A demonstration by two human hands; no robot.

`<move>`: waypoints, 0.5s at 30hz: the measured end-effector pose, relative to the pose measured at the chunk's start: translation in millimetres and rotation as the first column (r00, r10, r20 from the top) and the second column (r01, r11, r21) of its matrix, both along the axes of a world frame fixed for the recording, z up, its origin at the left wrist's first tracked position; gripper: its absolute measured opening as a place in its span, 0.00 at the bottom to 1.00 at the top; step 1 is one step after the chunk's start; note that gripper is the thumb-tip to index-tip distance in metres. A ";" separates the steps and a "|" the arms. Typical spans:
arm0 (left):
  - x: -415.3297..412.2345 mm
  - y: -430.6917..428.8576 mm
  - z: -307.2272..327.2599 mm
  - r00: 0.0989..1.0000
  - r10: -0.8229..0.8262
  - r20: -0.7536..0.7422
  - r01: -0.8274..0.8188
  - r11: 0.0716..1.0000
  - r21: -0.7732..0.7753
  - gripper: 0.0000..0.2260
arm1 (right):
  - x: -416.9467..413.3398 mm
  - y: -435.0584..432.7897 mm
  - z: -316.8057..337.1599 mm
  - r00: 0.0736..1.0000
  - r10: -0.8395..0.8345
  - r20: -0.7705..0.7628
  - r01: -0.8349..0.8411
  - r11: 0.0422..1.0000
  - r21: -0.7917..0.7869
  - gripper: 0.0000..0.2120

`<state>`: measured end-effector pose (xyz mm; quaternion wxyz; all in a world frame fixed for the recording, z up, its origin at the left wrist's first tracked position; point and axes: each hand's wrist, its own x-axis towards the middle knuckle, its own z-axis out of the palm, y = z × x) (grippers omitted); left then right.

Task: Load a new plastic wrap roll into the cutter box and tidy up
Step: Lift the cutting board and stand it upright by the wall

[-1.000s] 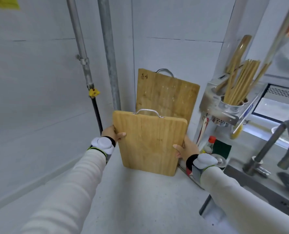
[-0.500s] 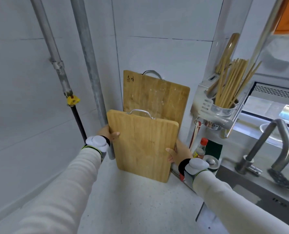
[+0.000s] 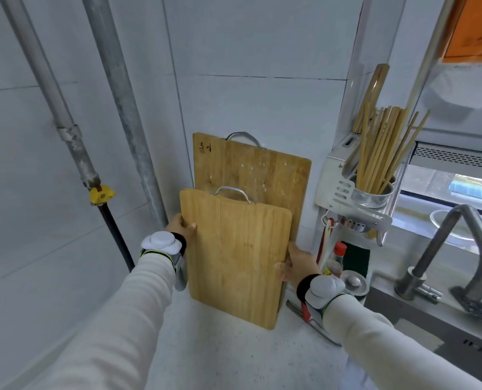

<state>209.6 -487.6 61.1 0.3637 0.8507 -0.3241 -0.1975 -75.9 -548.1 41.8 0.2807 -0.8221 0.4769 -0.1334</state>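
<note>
While the smaller cutting board (image 3: 235,257) stands upright on the counter (image 3: 220,358) against the larger board (image 3: 258,175), we observe the left hand (image 3: 179,228) gripping its left edge and the right hand (image 3: 297,266) its right edge. No plastic wrap roll or cutter box is visible.

Two honey-tan wooden cutting boards (image 3: 234,257) with lengthwise grain stand against pale grey-white tiles (image 3: 256,52), beside a yellow valve handle (image 3: 101,195), red-capped bottle (image 3: 337,256) and orange cabinet (image 3: 476,26).
</note>
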 end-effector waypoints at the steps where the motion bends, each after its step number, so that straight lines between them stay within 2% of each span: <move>1: 2.3 -3.6 -0.7 1.000 -0.003 0.009 0.003 1.000 -0.003 0.22 | 1.2 -0.9 1.2 1.000 0.000 -0.019 0.000 1.000 -0.010 0.09; 9: 14.6 -30.1 -4.3 1.000 -0.012 -0.025 0.009 0.995 -0.097 0.19 | 10.4 -11.9 8.5 0.994 -0.025 -0.109 0.024 1.000 -0.014 0.14; 15: 16.4 -42.6 -9.7 0.997 -0.035 -0.067 0.025 0.991 -0.134 0.20 | 16.0 -17.0 8.3 0.937 -0.090 -0.336 0.022 0.979 -0.200 0.17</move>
